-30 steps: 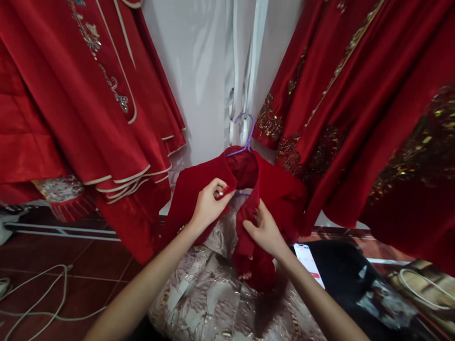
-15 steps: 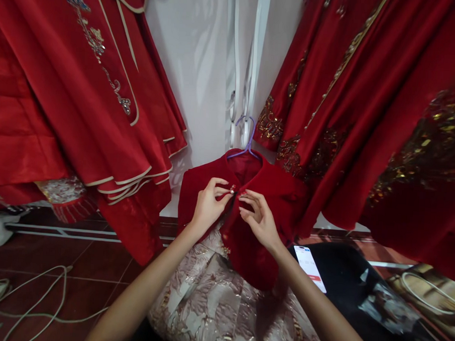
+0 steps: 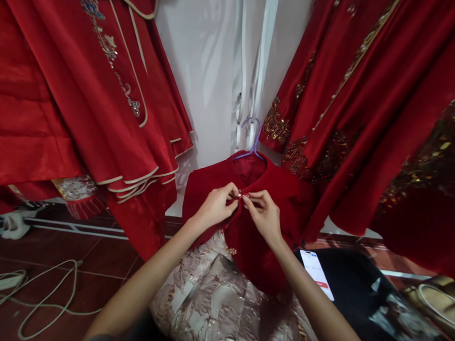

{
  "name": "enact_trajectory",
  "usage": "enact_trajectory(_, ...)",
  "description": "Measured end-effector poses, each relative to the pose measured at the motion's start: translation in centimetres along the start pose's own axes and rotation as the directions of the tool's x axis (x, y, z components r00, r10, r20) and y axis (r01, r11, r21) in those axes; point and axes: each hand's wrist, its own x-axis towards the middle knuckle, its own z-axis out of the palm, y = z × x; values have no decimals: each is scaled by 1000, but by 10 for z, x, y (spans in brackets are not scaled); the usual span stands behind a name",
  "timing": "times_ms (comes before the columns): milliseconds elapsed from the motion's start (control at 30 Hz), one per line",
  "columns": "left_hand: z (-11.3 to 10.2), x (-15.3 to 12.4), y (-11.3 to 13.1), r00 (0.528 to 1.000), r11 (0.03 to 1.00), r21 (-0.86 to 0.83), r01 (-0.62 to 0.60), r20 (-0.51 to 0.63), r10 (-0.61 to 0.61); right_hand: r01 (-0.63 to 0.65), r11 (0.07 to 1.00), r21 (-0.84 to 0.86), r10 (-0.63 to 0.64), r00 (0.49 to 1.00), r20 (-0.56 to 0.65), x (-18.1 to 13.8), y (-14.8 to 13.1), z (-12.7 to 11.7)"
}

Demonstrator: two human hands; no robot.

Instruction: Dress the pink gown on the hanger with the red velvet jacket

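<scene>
A red velvety jacket (image 3: 257,265) with a stand-up collar lies on a purple hanger (image 3: 256,144), its front facing me. My left hand (image 3: 219,205) pinches the left front edge below the collar, at a small shiny fastener (image 3: 240,193). Opposite it, my right hand (image 3: 266,215) pinches the other front edge, and the fingertips of both hands nearly meet there. Exactly how the fastener sits between the fingers is hidden. Lower on the opening is a beaded gold ornament (image 3: 231,251). Under the jacket spreads a pale, shiny brocade fabric (image 3: 210,300).
Red embroidered garments (image 3: 112,120) hang at the left, and more with gold sequins (image 3: 337,145) at the right. A lit phone (image 3: 317,275) lies on a dark surface beside a clear plastic bag (image 3: 402,319). White cables (image 3: 48,303) cross the tiled floor.
My hands have drawn closer together, bringing the two front edges of the jacket together at the fastener. The whole view has shifted slightly, with things now further right.
</scene>
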Motion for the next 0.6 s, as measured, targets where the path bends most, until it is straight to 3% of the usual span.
enact_trajectory(167,-3,1,-2,996,983,170,-73,67,62,98,980,-172,-102,995,-16,3,-3,-6)
enact_trajectory(333,7,2,-9,997,963,262,-72,52,60,110,971,-210,-106,994,30,3,2,-12)
enact_trajectory(467,19,4,-12,998,962,266,-57,-1,60,83,980,-181,-76,996,45,4,7,-17)
enact_trajectory(600,23,6,-12,998,959,277,-59,-13,65,16,999,-46,-12,997,80,9,11,-22)
